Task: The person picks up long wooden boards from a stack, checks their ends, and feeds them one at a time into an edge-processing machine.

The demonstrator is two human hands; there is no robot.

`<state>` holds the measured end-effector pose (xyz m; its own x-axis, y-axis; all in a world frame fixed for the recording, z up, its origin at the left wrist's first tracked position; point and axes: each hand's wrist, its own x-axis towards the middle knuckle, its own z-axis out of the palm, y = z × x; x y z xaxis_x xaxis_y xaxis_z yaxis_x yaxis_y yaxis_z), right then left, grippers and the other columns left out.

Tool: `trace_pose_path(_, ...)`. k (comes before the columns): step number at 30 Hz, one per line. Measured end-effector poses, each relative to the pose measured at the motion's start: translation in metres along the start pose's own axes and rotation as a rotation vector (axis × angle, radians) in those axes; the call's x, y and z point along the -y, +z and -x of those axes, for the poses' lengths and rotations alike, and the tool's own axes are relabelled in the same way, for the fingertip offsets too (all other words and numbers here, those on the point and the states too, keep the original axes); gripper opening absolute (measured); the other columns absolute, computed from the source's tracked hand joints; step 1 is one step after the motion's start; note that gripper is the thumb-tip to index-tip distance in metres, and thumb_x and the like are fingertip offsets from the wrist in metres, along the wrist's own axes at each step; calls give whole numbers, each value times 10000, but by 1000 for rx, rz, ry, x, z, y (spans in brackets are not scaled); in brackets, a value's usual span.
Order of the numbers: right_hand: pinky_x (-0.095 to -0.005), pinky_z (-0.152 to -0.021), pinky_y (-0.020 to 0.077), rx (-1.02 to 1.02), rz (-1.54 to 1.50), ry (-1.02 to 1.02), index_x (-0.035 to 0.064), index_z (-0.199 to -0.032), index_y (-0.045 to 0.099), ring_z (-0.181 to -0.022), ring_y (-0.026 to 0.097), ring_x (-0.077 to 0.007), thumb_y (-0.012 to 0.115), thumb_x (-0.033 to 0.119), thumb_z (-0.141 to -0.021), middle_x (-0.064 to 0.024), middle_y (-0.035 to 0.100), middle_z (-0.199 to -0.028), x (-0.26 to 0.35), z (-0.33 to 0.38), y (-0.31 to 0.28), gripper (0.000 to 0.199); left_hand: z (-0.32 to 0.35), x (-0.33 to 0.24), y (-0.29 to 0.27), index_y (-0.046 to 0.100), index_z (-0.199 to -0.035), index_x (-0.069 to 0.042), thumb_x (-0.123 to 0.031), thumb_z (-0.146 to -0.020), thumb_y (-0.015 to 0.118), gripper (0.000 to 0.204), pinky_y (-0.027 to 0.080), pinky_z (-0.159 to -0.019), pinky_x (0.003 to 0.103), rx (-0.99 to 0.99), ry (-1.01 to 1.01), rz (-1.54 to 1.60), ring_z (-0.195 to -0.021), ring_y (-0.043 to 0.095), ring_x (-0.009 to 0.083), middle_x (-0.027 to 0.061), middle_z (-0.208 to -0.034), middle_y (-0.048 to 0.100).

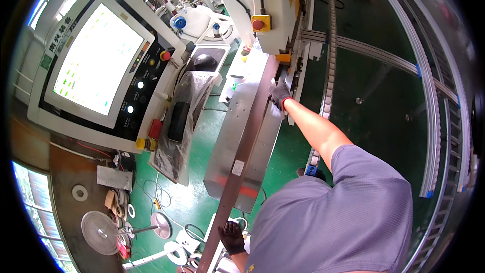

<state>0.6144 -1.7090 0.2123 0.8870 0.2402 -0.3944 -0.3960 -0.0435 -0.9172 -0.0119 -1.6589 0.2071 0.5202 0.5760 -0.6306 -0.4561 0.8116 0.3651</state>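
Note:
A long brown profile bar with a white label lies lengthwise over a grey metal machine bed. My left hand, in a dark glove, is at the bar's near end, its fingers curled against the right edge. Farther off, my right hand reaches out in a dark glove with a red cuff. Its fingers are bent at the bar's far part, close under the white machine head; the fingertips are partly hidden. The bar's far end runs in beneath that head.
To the left stands a control panel with a lit screen and buttons. A plastic-covered keyboard and a black mouse lie on its shelf. A red stop button sits on the head. Metal rails run along the right.

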Motion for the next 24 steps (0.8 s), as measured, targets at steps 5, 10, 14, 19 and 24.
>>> trace_pose_path(5,-414,-791,517,26,431,-499,30,-1516,69,-900,598,-351,603,219,-841,-287,593,-1140,-93,60,27,882,-24,9,28,601,-1130,33,-485,-932,521,560,474,-935,379,111,-154,24,-1026,607,291,174,-1102,656)
trace_pose_path(10,-369,-633,533,373,327,-377,57,-1539,-62,-702,625,-229,636,180,-804,-210,644,-963,-120,191,48,1021,-40,34,90,520,-1262,46,-467,-975,421,596,405,-1047,448,216,-256,-104,-1258,483,392,244,-1343,520)
trace_pose_path(14,-373,-537,512,391,336,-118,42,-1531,-72,-610,619,-234,580,170,-809,-194,645,-803,-72,195,43,981,-50,41,93,487,-1304,30,-422,-1012,349,555,341,-1100,487,295,-314,-235,-1332,408,398,252,-1439,430)
trace_pose_path(19,-396,-416,472,329,299,-98,53,-1524,-39,-483,580,-266,551,167,-819,-203,625,-732,-52,157,34,926,-28,9,-1,519,-1273,-10,-404,-1014,353,500,294,-1130,463,404,-318,-118,-1293,453,334,191,-1357,515)
trace_pose_path(24,-399,-418,469,157,434,-415,29,-1433,213,-477,568,-267,544,134,-837,-189,600,-690,-71,72,24,691,-13,-39,-104,522,-992,-66,-352,-1027,351,336,399,-927,355,356,280,-1296,-966,496,216,90,-979,517)
